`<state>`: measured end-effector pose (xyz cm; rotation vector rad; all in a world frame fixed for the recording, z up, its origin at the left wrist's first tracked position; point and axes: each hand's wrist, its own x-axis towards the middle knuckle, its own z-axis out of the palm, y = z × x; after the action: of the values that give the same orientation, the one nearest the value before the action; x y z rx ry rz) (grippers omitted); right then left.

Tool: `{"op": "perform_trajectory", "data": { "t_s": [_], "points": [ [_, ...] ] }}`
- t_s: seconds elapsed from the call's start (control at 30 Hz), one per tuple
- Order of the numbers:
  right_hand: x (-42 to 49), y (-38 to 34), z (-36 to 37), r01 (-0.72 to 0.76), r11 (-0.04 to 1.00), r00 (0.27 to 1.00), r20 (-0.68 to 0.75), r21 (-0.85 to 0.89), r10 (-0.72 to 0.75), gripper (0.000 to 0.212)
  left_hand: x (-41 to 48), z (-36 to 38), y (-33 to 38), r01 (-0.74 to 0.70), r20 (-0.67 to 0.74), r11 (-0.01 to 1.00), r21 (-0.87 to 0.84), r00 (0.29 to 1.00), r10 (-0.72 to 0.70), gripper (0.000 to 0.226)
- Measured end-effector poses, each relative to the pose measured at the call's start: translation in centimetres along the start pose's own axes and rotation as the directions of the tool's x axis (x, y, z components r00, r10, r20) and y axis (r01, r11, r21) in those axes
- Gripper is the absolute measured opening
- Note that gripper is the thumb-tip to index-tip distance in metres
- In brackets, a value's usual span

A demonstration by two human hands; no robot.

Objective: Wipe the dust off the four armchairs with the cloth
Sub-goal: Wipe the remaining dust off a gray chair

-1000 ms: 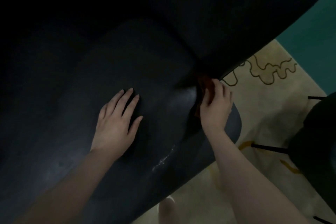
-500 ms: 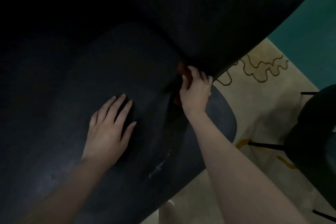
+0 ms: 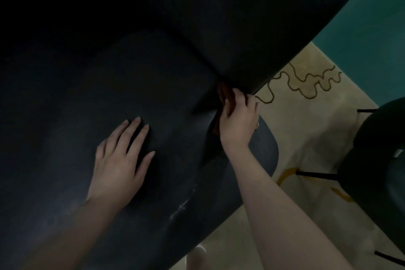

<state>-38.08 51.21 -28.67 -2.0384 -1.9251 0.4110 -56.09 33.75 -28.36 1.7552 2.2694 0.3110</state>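
From my feed, the left hand (image 3: 118,160) lies palm down on the seat of the dark armchair (image 3: 65,105); its fingers are straight and a little spread, and it holds nothing. Below that hand and to its right, near the seat's front edge, a pale dusty streak (image 3: 184,204) shows on the upholstery. A stretch of bare seat lies between the two hands, so they are apart.

Further right, the right hand (image 3: 238,120) sits at the crease where the seat meets the backrest (image 3: 252,17); its fingers are curled round the cloth (image 3: 223,96), a reddish-brown piece that shows above the fingertips and along the thumb side of the hand. The cloth is pressed against the crease; the picture is so dark that I cannot tell how much of it is tucked inside. The backrest rises above and beyond this hand and fills the top of the view.

To the right of the right hand, past the rounded corner of the seat, a cream rug (image 3: 306,138) lies on the floor; a dark wavy line (image 3: 306,85) runs across it above the level of the hand. Beyond the rug is a teal surface (image 3: 372,17). At the far right, well apart from both hands, stands a second dark chair (image 3: 381,149); one of its thin black legs (image 3: 315,175) reaches out over the rug.
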Motion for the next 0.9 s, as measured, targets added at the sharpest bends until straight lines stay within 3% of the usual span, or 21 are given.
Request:
{"op": "perform_trajectory", "data": {
  "t_s": [0.13,0.3,0.43,0.57,0.73,0.8,0.9],
  "points": [
    [0.2,1.2,-0.8,0.055,0.996,0.998,0.038,-0.072,-0.053,0.036,0.1,-0.2,0.1,-0.009,-0.001,1.000,0.008,1.000,0.009,0.061],
    [-1.0,6.3,-2.7,-0.137,0.991,0.991,-0.008,-0.007,0.137,0.035,0.0,-0.2,0.1,-0.008,-0.007,1.000,-0.008,1.000,0.008,0.060],
    [-3.4,5.3,-2.5,-0.184,0.983,0.982,-0.046,0.011,0.184,0.035,-0.2,-0.1,0.3,0.000,-0.009,1.000,-0.009,1.000,-0.001,0.060],
    [-5.2,2.1,-1.4,0.125,0.991,0.992,0.022,0.045,-0.126,0.036,-0.2,-0.2,0.1,-0.013,0.006,1.000,-0.014,1.000,0.013,0.061],
    [-8.7,4.7,-1.9,0.424,0.901,0.896,0.103,0.087,-0.432,0.034,-0.8,-0.4,-0.1,-0.027,0.017,1.000,-0.014,0.999,0.027,0.060],
    [-8.4,6.4,-2.7,0.379,0.924,0.918,0.100,0.056,-0.383,0.034,-1.1,-0.5,-0.2,-0.045,0.017,0.999,-0.017,0.999,0.045,0.060],
    [-5.3,6.7,-3.1,0.101,0.995,0.995,0.025,-0.002,-0.101,0.033,-1.7,-0.6,-0.2,-0.068,0.006,0.997,-0.024,0.998,0.068,0.059]
  ]
}}
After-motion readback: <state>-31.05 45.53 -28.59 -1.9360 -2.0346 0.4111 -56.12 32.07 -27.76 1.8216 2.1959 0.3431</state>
